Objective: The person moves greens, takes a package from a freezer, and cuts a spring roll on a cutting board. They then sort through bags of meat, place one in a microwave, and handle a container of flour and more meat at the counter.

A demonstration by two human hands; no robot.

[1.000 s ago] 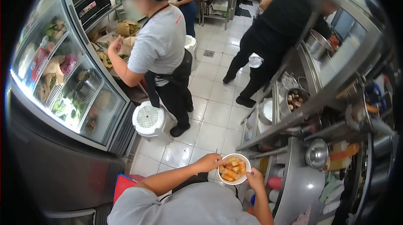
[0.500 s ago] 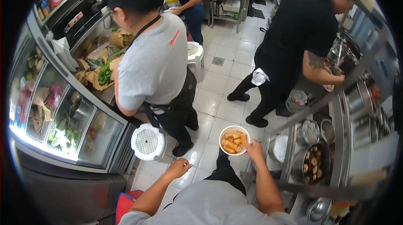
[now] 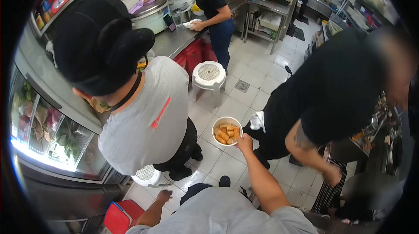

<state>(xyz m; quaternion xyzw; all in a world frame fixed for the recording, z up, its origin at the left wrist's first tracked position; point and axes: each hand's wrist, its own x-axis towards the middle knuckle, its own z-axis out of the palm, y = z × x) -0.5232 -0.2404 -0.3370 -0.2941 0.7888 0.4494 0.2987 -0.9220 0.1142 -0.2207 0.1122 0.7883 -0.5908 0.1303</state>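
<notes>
My right hand [image 3: 245, 143] grips the rim of a round white tub [image 3: 214, 135], fingers wrapped over its near right side. Inside lie several golden-brown fried spring rolls [image 3: 227, 133]. The tub is held out in front of me above the tiled floor, between two co-workers. My left hand [image 3: 164, 196] hangs low at my left side, fingers loosely bent and apart, with nothing visible in it. Nearest to it are a white plastic stool [image 3: 146, 174] and a red bin-like container [image 3: 118, 217].
A co-worker in a grey shirt [image 3: 142, 107] stands close on the left, beside a glass-front fridge [image 3: 65, 146]. On the right, a co-worker in black [image 3: 331, 90] leans over. Farther ahead are another white stool [image 3: 209, 73], a person at the counter [image 3: 214, 9] and a floor drain [image 3: 242, 86].
I have moved forward; the tub, still in my right hand, has shifted left and up in view. My left hand has dropped lower. The right co-worker has bent with an arm lowered.
</notes>
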